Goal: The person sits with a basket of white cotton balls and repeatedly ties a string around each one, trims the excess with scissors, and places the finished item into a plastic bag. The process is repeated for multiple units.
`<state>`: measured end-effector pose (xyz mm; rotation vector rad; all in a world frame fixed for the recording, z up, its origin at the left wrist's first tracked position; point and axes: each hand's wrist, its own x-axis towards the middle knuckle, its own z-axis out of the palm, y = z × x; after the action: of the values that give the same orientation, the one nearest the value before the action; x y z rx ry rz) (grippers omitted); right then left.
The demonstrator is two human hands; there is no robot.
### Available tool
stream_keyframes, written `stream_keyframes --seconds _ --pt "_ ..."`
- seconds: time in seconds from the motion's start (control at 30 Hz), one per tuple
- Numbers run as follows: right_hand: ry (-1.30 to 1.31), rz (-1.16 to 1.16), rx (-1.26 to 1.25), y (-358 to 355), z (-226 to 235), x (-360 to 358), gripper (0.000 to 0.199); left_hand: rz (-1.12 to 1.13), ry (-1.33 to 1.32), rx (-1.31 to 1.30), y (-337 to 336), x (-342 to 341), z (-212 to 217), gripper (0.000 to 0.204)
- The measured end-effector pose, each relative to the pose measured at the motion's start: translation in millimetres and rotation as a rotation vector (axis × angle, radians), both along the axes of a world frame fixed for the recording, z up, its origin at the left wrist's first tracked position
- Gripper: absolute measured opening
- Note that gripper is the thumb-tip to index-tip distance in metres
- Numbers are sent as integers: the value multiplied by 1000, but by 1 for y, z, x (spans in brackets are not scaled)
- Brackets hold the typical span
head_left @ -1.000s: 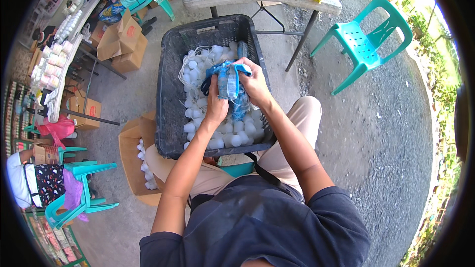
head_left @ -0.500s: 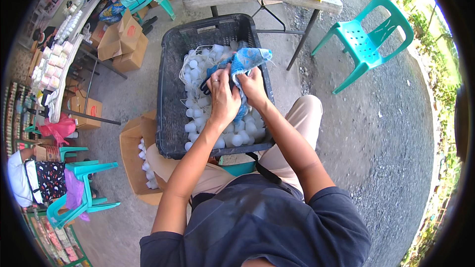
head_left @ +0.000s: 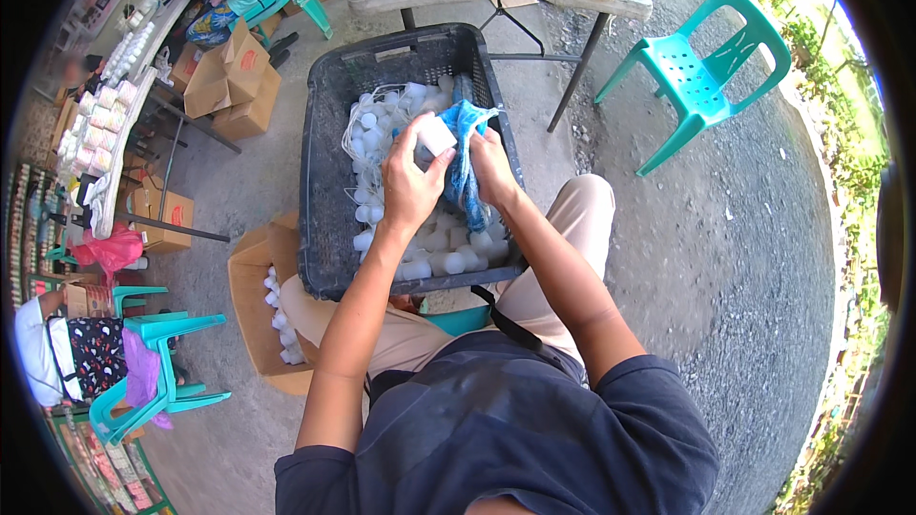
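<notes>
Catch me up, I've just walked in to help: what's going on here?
A person in a dark T-shirt has both hands over a black crate holding many small white pieces. Their left hand grips one white, cup-like piece between thumb and fingers, while their right hand holds a crumpled blue cloth right beside it. More white pieces lie in an open cardboard box to the left of the crate.

I can't read any words or numbers from here; the red marks [head_left: 249, 58] on the open cardboard box [head_left: 221, 84] and the carton [head_left: 162, 214] to my left are too small.
</notes>
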<state>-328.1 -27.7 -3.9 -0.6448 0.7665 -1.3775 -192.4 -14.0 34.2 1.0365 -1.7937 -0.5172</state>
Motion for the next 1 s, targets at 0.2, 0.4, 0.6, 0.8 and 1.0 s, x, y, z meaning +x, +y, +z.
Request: stream_keyframes --seconds 0.2,0.4,0.6,0.8,1.0 --pt "634 -202 -316 -4 -20 4 32 31 -264 110 -8 -2 10 50" --pt "517 -209 -341 -3 -11 -1 24 -113 443 580 -13 0 -4 28" --pt "885 -223 -565 4 23 6 39 -81 825 870 -28 12 -2 19" --pt "768 -205 -613 -36 65 -54 15 -366 992 854 -34 56 20 20" --pt "1752 -503 -47 -49 94 -164 39 -369 1122 790 -25 145 10 32"
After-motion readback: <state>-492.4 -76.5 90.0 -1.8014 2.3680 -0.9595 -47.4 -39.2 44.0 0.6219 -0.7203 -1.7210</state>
